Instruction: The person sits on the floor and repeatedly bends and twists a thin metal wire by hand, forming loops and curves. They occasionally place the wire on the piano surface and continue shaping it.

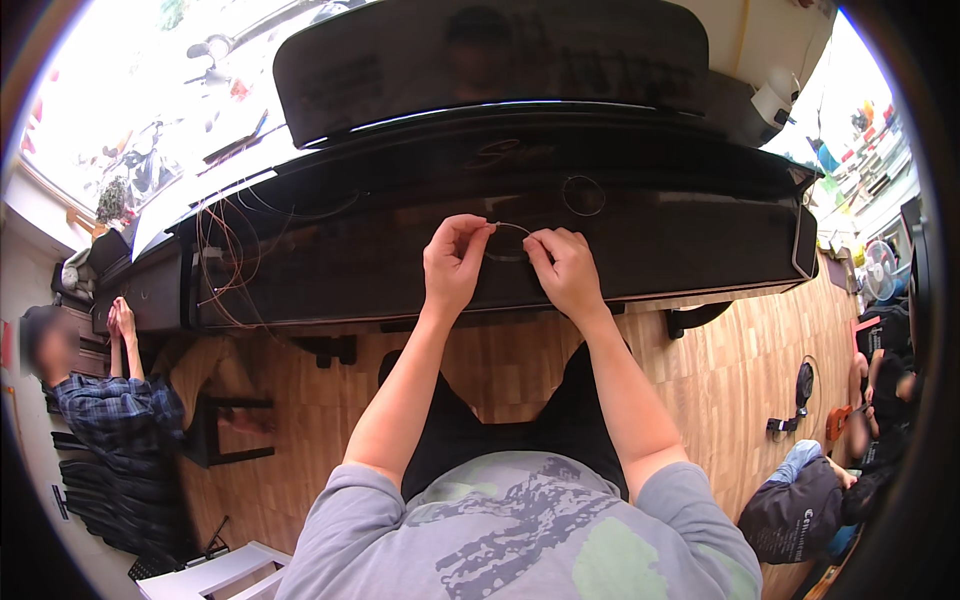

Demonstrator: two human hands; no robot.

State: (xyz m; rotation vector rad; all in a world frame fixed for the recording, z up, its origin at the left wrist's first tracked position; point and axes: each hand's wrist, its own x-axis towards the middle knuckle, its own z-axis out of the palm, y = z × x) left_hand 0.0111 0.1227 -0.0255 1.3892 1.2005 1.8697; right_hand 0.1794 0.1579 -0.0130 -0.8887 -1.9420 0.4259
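Note:
A thin, silvery wire loop (513, 226) is stretched between my two hands, just above the black, glossy surface. My left hand (455, 265) pinches one side of it between thumb and fingertips. On the opposite side, my right hand (567, 268) grips the loop with thumb and forefinger. Parts of the wire are hidden behind my fingers. A second coiled wire ring (583, 196) lies farther back to the right of my hands. Toward the left end, several loose copper-coloured wires (228, 250) spread in wide curls over the surface.
The black piano (660, 240) spans the view, with its raised panel (400, 70) behind. At the left, a person in a plaid shirt (120, 405) works beside a black stool (235, 403). Other seated people (800, 510) and a fan (881, 265) are at the right.

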